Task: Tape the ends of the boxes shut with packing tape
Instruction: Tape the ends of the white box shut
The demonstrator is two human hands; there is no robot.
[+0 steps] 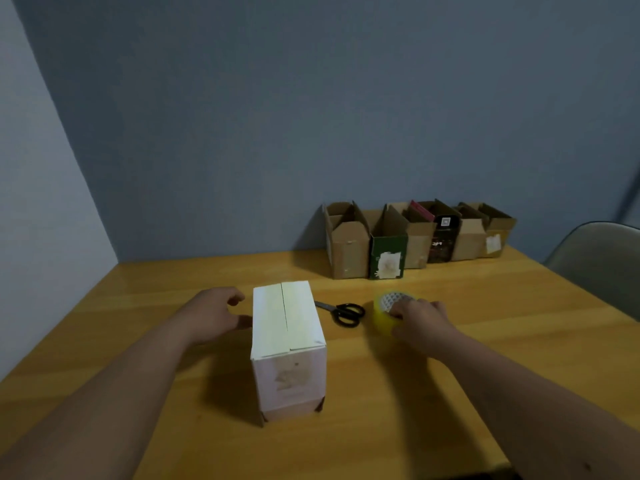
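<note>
A white box (287, 344) stands upright in the middle of the wooden table (485, 358), its two top flaps folded together with a seam down the middle. My left hand (211, 315) rests against the box's left side, thumb at the side wall and fingers loosely curled. A yellow roll of packing tape (386, 311) lies to the right of the box. My right hand (420, 322) grips the roll from its near right side. Black scissors (343, 312) lie between the box and the tape.
Several cardboard boxes (415, 237) with open top flaps stand in a row against the blue wall at the back right, one of them green (388, 259). A grey chair (602, 261) stands at the table's right edge.
</note>
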